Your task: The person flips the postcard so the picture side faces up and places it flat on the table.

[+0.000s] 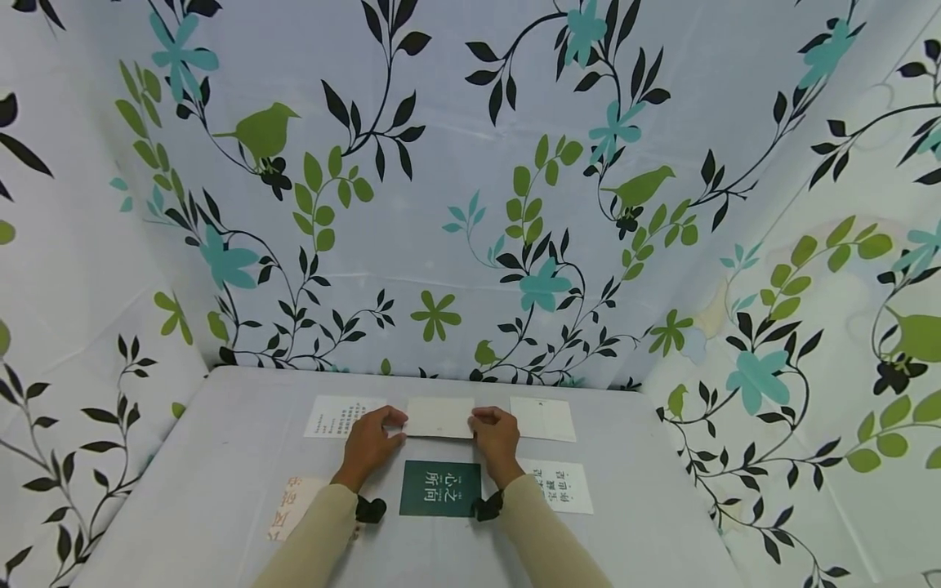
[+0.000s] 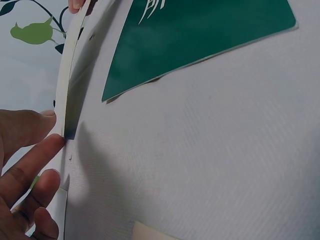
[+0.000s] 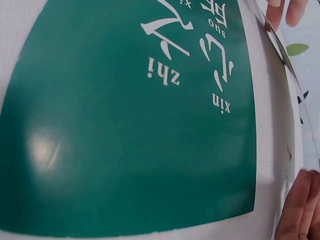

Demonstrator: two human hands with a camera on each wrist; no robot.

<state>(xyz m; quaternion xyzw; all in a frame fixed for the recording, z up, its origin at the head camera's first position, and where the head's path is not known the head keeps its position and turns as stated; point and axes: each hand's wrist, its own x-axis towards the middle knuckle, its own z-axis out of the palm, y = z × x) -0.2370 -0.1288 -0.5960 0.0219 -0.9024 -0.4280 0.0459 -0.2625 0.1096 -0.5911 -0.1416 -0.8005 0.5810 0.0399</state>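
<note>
A plain cream card (image 1: 439,416) is held between both hands at the back middle of the table. My left hand (image 1: 371,445) pinches its left end with thumb and index finger, the other fingers bent below. At the right end, my right hand (image 1: 497,445) grips the card by its edge. In the left wrist view the card (image 2: 72,65) appears nearly edge-on, tilted up from the cloth with a shadow behind it. Just in front of the hands lies a dark green card (image 1: 441,488) with white characters, flat between the two wrists.
A printed white card (image 1: 334,416) lies at back left, a plain white one (image 1: 542,418) at back right. Front right holds another card with black characters (image 1: 569,487). A pale card with orange lettering (image 1: 294,502) is partly under the left sleeve. Patterned curtains (image 1: 441,204) surround the table.
</note>
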